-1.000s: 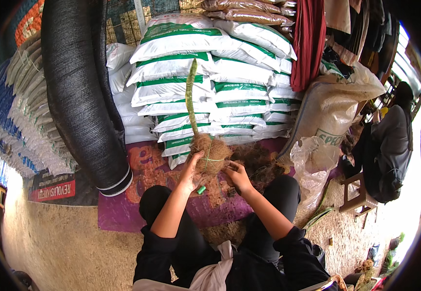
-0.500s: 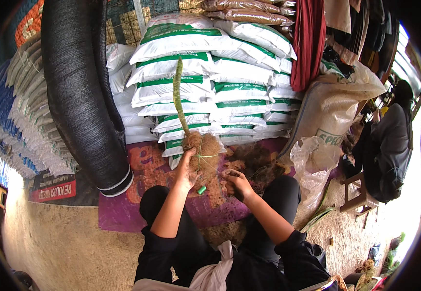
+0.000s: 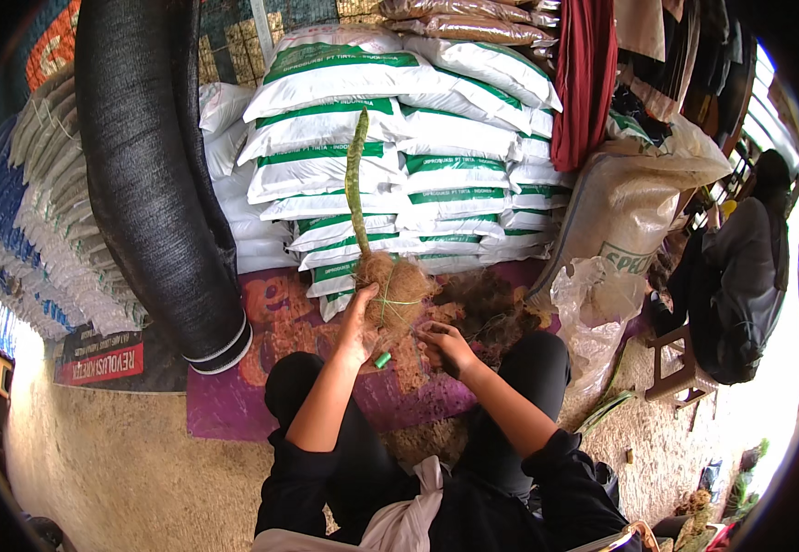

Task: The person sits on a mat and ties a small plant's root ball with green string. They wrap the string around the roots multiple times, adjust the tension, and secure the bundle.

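Brown fibre ball (image 3: 399, 293) bound in green string (image 3: 390, 301), held by one hand

Shaggy brown fibre is gripped at its left side by the left hand (image 3: 355, 327), with the thumb laid against the surface and the other fingers mostly hidden. By the right hand (image 3: 445, 348), just beside the ball's lower right, a narrow shape is made: the fingers are curled in toward the thumb, and whether a strand is pinched there cannot be told. Across the rounded, hairy face, thin green strands are crossed. From the ball's upper left, one long leaf (image 3: 355, 189), narrow, mottled green and slightly curved, is held upright.

Near the left wrist, one small green cylinder (image 3: 382, 360) is seen. The ball is held over a purple printed sheet (image 3: 225, 396), ahead of two black-clad knees. To the right, loose dark fibre (image 3: 492, 313) is spread in a tangled heap.

Beyond, more than ten plump white sacks (image 3: 326, 170) with green bands are stacked. They are flanked by one thick, ribbed black roll (image 3: 142, 166) on the left and one bulging woven sack (image 3: 613, 207) on the right, against which crumpled clear plastic (image 3: 593, 304) is bunched. Farther right, one co-worker (image 3: 740, 267) in dark clothes is seen beside one brown stool (image 3: 680, 368).
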Demonstrator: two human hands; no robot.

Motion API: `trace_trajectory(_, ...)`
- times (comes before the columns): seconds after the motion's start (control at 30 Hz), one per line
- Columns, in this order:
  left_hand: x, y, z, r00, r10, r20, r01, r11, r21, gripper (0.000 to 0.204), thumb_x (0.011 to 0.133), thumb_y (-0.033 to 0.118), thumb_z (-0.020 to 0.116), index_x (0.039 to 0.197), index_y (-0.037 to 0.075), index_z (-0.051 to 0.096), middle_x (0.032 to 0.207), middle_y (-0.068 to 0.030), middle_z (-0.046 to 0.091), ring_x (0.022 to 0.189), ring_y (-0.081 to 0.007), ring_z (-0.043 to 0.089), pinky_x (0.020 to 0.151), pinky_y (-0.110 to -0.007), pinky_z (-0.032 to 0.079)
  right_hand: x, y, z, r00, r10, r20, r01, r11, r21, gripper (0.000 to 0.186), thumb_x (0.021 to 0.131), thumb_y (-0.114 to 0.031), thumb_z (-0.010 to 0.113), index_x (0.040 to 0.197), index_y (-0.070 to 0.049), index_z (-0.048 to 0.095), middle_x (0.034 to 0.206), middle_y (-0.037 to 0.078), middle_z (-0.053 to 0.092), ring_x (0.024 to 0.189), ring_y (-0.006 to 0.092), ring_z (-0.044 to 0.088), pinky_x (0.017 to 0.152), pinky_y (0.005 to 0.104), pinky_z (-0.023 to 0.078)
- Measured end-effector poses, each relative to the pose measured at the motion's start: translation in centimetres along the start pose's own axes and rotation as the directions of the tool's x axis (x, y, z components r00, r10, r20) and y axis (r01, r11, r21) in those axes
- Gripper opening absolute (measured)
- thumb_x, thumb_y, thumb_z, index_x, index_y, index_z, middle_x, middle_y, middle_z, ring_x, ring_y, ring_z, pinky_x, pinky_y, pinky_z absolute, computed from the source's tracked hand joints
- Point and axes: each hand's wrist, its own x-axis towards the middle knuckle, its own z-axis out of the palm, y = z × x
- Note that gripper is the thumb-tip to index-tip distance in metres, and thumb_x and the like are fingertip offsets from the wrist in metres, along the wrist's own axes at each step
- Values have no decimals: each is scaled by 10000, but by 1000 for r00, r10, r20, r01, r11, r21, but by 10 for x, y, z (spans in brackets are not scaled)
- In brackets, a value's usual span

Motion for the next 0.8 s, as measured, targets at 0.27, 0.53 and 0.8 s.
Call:
trace_trajectory(0.27, 5, -4, -6, 989, -121, 82, 130, 986, -104, 532, 776, 401, 586, 1175, 66, 481, 1055, -93, 584, 928, -231, 592, 800, -372, 479, 65, -22, -25, 934, -84, 348, 241, 865, -440, 381, 798, -77, 590, 1158, -17, 479, 720, 70, 524, 600, 136, 490, 541, 281, 396)
trace_trajectory(0.53, 10, -11, -13, 989, -140, -40, 144, 984, 107, 483, 757, 390, 614, 1145, 115, 528, 1063, -38, 568, 942, -180, 564, 786, -332, 461, 108, -76, -36, 788, 44, 614, 534, 447, -718, 439, 778, -191, 652, 1157, -14, 520, 1122, 81, 568, 1006, 157, 513, 880, 326, 416)
trace_trajectory(0.8, 16, -19, -16, 996, -49, 74, 43, 996, 81, 456, 766, 299, 610, 1144, 69, 499, 1071, -83, 571, 930, -229, 587, 811, -373, 477, 95, -146, 3, 810, 569, 145, -56, 322, -945, 104, 765, -123, 502, 823, -62, 563, 541, -31, 437, 427, 51, 373, 370, 221, 297)
